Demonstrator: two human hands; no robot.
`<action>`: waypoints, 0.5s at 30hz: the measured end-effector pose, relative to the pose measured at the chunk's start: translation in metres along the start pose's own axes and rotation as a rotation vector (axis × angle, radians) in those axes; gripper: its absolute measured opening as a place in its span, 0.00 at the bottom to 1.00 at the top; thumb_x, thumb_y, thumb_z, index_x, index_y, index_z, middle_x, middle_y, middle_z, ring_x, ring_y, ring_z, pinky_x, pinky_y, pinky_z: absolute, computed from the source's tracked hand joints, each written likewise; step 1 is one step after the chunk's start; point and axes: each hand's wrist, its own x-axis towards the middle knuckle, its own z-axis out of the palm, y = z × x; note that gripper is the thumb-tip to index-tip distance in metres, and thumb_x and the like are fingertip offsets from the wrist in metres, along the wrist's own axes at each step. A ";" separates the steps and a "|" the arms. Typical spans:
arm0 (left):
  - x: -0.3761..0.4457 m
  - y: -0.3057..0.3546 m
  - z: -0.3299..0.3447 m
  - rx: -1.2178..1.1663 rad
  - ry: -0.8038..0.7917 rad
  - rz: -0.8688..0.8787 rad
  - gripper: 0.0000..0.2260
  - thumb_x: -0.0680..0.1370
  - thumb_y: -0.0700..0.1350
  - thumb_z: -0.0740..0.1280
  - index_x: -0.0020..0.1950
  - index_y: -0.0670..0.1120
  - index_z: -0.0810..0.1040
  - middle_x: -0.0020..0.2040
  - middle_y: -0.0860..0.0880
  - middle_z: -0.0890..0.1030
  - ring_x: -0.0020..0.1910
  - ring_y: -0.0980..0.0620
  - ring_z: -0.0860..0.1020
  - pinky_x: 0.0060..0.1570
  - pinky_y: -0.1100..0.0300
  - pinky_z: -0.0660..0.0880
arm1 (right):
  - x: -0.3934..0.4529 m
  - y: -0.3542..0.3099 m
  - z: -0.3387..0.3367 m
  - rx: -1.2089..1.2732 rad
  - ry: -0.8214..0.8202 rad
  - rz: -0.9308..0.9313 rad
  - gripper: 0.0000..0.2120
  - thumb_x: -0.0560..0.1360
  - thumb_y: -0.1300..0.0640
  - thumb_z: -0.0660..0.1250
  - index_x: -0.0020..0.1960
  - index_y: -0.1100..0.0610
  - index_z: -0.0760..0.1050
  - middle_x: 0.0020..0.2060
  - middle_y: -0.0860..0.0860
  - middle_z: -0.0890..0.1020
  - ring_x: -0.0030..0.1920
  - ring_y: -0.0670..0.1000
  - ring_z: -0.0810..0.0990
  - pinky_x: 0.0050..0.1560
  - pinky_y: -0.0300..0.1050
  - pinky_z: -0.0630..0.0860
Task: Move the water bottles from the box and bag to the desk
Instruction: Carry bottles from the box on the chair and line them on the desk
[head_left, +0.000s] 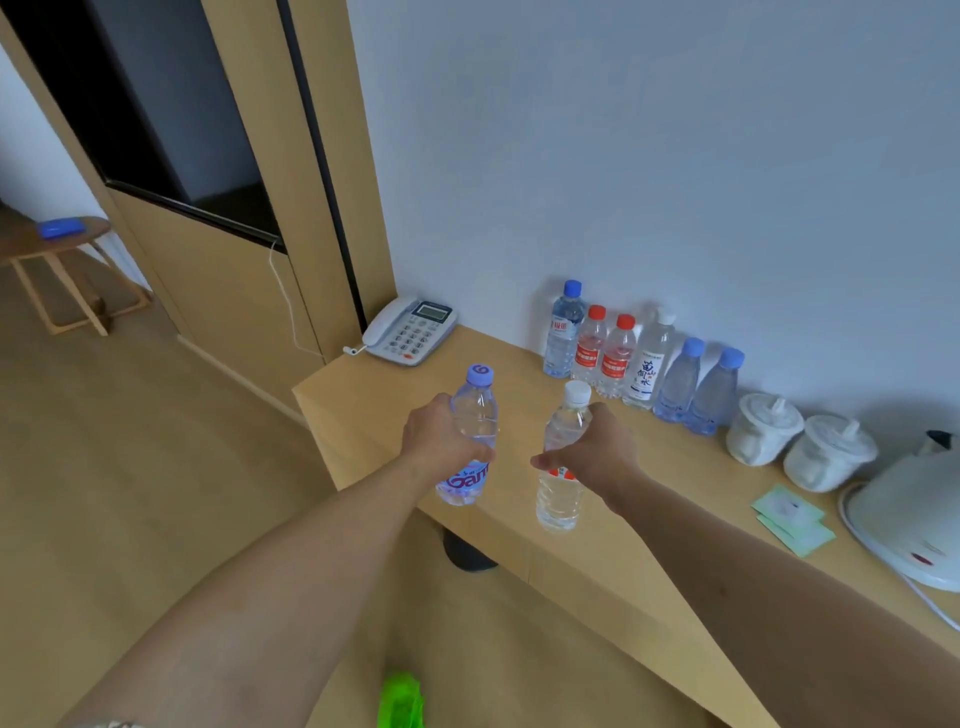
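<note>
Clear bottles (470, 441) gripped in both hands' fingers (485, 453) above desk (649, 493)

The surface (374, 400) runs along the wall, with a telephone (410, 330) at its far left corner. To the right of the telephone, a row of six bottles (641, 358) stands against the wall, touching or just beside one another. Right of that row sit two lidded cups (800, 441) side by side, then a kettle (904, 514) at the far right. Two paper packets (792, 519) lie in front of the cups, left of the kettle. Over the surface's front edge, the left hand (441, 441) holds one bottle (470, 441) and the right hand (597, 452) holds another bottle (563, 457), near each other. A small table (57, 244) stands on the floor far to the left.
</note>
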 end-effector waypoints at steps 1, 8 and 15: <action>0.021 -0.003 -0.002 0.010 -0.016 0.018 0.29 0.59 0.54 0.82 0.54 0.49 0.75 0.48 0.53 0.81 0.46 0.53 0.80 0.40 0.59 0.76 | 0.013 -0.006 0.010 0.007 0.015 0.008 0.41 0.52 0.51 0.86 0.58 0.53 0.69 0.52 0.51 0.78 0.52 0.55 0.78 0.51 0.56 0.79; 0.154 -0.020 -0.023 0.074 -0.156 0.102 0.31 0.59 0.54 0.82 0.56 0.48 0.74 0.49 0.52 0.80 0.48 0.51 0.79 0.45 0.56 0.78 | 0.095 -0.049 0.064 0.039 0.079 0.121 0.37 0.54 0.56 0.85 0.57 0.55 0.71 0.50 0.52 0.79 0.46 0.54 0.81 0.48 0.55 0.81; 0.257 -0.022 -0.023 0.065 -0.256 0.171 0.30 0.59 0.54 0.81 0.57 0.49 0.76 0.50 0.53 0.81 0.49 0.52 0.80 0.50 0.52 0.80 | 0.165 -0.075 0.089 0.031 0.133 0.165 0.34 0.56 0.55 0.85 0.58 0.53 0.74 0.49 0.50 0.81 0.48 0.52 0.81 0.44 0.47 0.80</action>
